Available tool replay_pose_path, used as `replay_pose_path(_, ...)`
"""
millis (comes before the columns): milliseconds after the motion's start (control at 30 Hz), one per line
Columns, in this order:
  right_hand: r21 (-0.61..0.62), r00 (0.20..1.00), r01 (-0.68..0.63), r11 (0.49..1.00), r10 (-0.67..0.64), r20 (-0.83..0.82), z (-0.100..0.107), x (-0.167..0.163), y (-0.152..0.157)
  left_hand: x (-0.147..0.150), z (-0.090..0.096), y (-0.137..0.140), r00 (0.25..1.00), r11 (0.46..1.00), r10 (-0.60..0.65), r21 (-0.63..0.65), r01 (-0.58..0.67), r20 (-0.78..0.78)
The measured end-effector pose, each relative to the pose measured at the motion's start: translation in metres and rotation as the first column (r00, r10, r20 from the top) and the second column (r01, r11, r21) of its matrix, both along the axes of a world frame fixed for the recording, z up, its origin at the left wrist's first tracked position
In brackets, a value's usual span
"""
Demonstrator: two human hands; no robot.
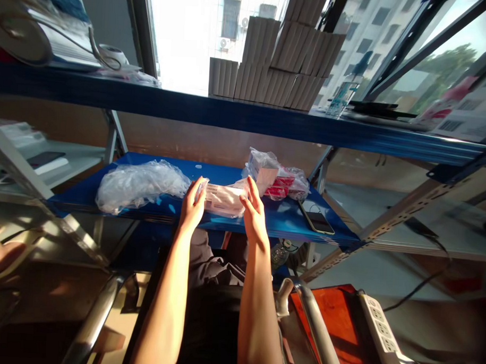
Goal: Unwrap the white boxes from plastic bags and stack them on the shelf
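Note:
Between my two hands is a small white box in clear plastic wrap (225, 199), with printed labels on the face toward me. My left hand (193, 204) grips its left end, thumb toward me. At the right end, my right hand (254, 208) holds the wrap with thumb and fingers. The box is above the front part of the blue shelf (219, 173). To the left lies a heap of clear plastic bags (141, 186). Just beyond my right hand are plastic-wrapped boxes (263, 162) and a red packet (280, 187).
A phone (316, 216) lies at the shelf's right front edge. Grey boxes (279, 61) are stacked on the upper blue shelf (170, 102). Chair armrests (103, 310) flank me. A power strip (381, 327) sits low right, and a bottle (280, 252) stands below the shelf.

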State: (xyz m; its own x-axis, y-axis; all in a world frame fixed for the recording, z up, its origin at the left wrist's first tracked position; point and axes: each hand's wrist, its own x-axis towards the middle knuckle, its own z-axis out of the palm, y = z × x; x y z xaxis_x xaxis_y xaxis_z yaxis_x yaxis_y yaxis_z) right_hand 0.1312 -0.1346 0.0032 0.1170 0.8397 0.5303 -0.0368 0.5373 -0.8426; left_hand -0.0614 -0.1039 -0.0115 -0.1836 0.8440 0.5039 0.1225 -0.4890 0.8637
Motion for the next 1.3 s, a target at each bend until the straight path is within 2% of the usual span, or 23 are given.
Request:
replay_pose_path(167,0.031,0.991,-0.073,0.997,0.076,-0.113,0.008,-0.007,-0.003,-0.006,0.023,-0.011,1.0,0.998,0.015,0.055,-0.016,0.016)
replay_pose_path(233,0.051,0.986,-0.08,0.995,0.087,-0.145,0.013,-0.007,-0.007,-0.007,0.024,-0.012,0.998,0.998,0.052,0.033,-0.051,-0.019)
replay_pose_path(300,0.073,0.986,-0.072,0.995,0.082,-0.143,0.02,-0.005,-0.013,-0.007,0.019,-0.011,0.986,0.994,0.108,0.015,-0.107,-0.127)
replay_pose_path(367,0.082,0.997,-0.022,0.996,0.027,-0.067,0.026,-0.003,-0.017,-0.006,0.011,-0.009,0.962,0.991,0.129,-0.005,-0.134,-0.241)
replay_pose_path(433,0.053,0.992,0.082,0.995,-0.086,0.09,0.027,-0.003,-0.018,-0.004,0.002,-0.005,0.954,0.992,0.089,-0.058,-0.11,-0.286)
replay_pose_path(533,-0.046,0.928,0.239,0.97,-0.214,0.306,0.019,-0.007,-0.01,-0.001,-0.01,0.004,0.979,0.989,0.036,-0.136,-0.064,-0.2)
replay_pose_path(600,-0.099,0.915,0.274,0.957,-0.227,0.333,0.012,-0.01,-0.003,-0.001,-0.015,0.01,0.992,0.989,0.04,-0.134,-0.056,-0.123)
replay_pose_path(667,-0.079,0.932,0.244,0.967,-0.211,0.296,0.009,-0.012,-0.001,-0.003,-0.019,0.014,0.996,0.995,0.047,-0.087,-0.054,-0.08)
replay_pose_path(767,0.014,0.971,0.124,0.992,-0.124,0.203,0.013,-0.013,-0.008,-0.007,-0.019,0.01,0.998,0.998,0.061,0.005,-0.061,-0.03)
replay_pose_path(833,0.039,0.987,0.066,0.997,-0.071,0.144,0.019,-0.012,-0.015,-0.011,-0.015,0.004,0.997,0.995,0.074,0.06,-0.074,0.006)
replay_pose_path(933,0.011,0.994,0.069,0.998,-0.07,0.09,0.023,-0.01,-0.02,-0.013,-0.001,-0.008,0.994,0.989,0.091,0.113,-0.098,0.062)
replay_pose_path(1067,-0.024,0.994,0.112,0.993,-0.112,0.011,0.024,-0.003,-0.021,-0.016,0.022,-0.021,0.972,0.99,0.077,0.099,-0.101,0.224)
replay_pose_path(1133,-0.032,0.993,0.112,0.993,-0.113,-0.04,0.026,0.001,-0.022,-0.019,0.031,-0.026,0.966,0.993,0.075,0.069,-0.095,0.247)
replay_pose_path(1200,-0.044,0.989,0.125,0.991,-0.129,-0.077,0.029,0.006,-0.025,-0.022,0.038,-0.031,0.979,0.992,0.116,0.027,-0.122,0.168)
replay_pose_path(1300,-0.06,0.98,0.166,0.984,-0.171,-0.099,0.033,0.01,-0.029,-0.026,0.044,-0.039,0.979,0.98,0.187,-0.055,-0.192,-0.083)
